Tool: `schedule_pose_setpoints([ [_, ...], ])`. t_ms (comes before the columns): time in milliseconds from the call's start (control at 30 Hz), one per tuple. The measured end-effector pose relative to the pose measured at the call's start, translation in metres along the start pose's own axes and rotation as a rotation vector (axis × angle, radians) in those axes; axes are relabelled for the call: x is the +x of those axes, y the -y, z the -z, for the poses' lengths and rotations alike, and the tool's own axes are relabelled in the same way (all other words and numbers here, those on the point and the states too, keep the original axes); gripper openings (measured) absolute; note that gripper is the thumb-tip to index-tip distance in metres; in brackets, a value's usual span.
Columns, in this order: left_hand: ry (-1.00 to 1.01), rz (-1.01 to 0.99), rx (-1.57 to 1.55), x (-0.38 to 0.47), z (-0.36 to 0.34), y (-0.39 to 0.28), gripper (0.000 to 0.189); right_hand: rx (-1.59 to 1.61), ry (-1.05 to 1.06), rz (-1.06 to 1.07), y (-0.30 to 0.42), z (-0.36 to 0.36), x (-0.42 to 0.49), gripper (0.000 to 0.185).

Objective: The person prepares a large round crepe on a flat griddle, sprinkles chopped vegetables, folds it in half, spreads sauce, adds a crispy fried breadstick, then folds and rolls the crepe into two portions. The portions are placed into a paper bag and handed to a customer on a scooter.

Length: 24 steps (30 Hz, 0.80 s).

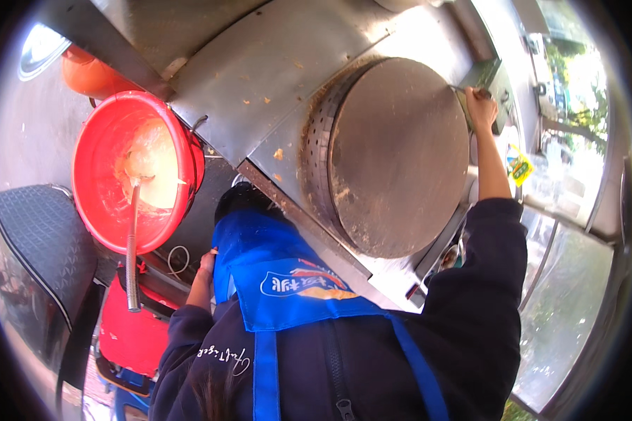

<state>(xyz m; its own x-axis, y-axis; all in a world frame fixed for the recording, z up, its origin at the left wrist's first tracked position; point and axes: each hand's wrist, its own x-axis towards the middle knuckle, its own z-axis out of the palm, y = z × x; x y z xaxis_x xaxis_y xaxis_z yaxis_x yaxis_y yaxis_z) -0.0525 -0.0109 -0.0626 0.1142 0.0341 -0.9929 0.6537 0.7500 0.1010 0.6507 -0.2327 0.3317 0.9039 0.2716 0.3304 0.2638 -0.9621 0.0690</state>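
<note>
My right hand is closed on the dark handle of a small tool, whose thin end reaches the far right rim of a large round griddle plate. What kind of tool it is cannot be told. The brown plate carries no batter and has some crumbs near its lower left rim. Low at my left side, my left hand touches the edge of my blue apron; its fingers are partly hidden. Left of the apron, a red plastic bucket contains pale batter and a ladle with a long metal handle.
A metal counter with scattered crumbs surrounds the griddle, its raised edge running close to my body. An orange container stands behind the bucket. At the left is a quilted dark seat. Glass panels border the right side.
</note>
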Motion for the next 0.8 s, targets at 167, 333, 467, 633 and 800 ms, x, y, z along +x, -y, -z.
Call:
schedule_pose_setpoints([
  [167, -0.023, 0.002, 0.022, 0.032, 0.01, 0.02, 0.043, 0.402, -0.025, 0.726, 0.058, -0.003, -0.019, 0.012],
  [333, 0.022, -0.084, 0.031, 0.043, -0.001, 0.021, 0.046, 0.355, 0.176, 1.314, 0.14, 0.052, -0.115, 0.025],
  [467, -0.024, -0.097, 0.094, 0.029, -0.013, 0.01, 0.047, 0.554, 0.301, 1.53, 0.158, 0.102, -0.17, 0.024],
  [633, -0.083, -0.119, 0.214, 0.01, -0.019, -0.004, 0.049, 0.768, 0.096, 0.725, 0.152, 0.083, -0.086, 0.011],
  [800, -0.07, -0.161, 0.186, 0.013, -0.015, 0.002, 0.048, 0.683, 0.177, 0.918, 0.168, 0.049, -0.03, 0.002],
])
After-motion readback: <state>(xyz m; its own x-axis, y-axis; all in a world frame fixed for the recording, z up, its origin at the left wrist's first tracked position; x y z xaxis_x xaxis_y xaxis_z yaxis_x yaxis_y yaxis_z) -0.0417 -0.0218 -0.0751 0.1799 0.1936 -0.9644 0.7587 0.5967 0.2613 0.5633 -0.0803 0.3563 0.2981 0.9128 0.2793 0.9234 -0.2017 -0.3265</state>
